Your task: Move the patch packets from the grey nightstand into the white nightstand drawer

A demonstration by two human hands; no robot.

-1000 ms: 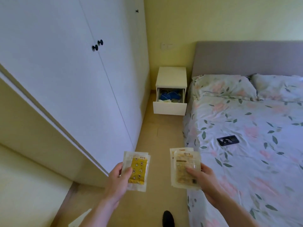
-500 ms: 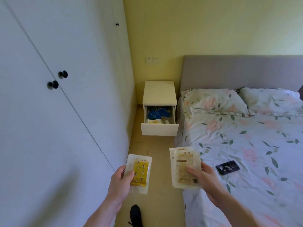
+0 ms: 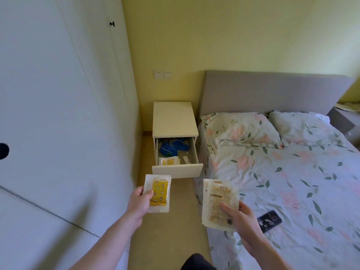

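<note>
Bedroom aisle at frame centre: left hand pinches a yellow packet, right hand pinches stacked packets, carrying step, next likely lowering both into the open drawer.

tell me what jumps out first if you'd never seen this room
The two hands held out in the foreground: the left hand grips a packet with a yellow patch, and the right hand holds a stack of pale packets. Just beyond them, the white nightstand stands in the corner with its drawer pulled open, blue things and another yellow packet inside. On the right, a black phone lies on the flowered bed.
</note>
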